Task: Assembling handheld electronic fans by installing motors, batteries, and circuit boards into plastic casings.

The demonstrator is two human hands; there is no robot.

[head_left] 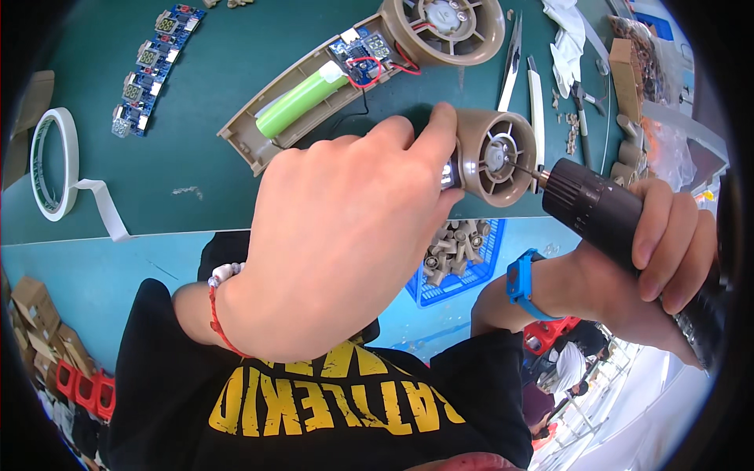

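Note:
My left hand (338,228) is wrapped around a small tan handheld fan (475,145), whose round grille faces right; the hand hides most of its handle. My right hand (667,243) grips a black electric screwdriver (589,196), its thin bit reaching into the grille at the grey motor hub (496,155). Whether the bit sits in a screw, I cannot tell. Just beyond my left hand lies a second fan housing (487,51) with an open curved handle shell (236,129). Inside that shell are a green cylindrical battery (302,102) and a blue circuit board (353,51) with red and black wires.
On the green table (196,157), a strip of blue circuit boards (161,67) and a white tape roll (71,129) lie left. Tweezers (512,67), a white-handled knife (536,102), a white glove (565,47) and pliers (581,102) lie right. Below stands a blue basket (448,292) of tan parts.

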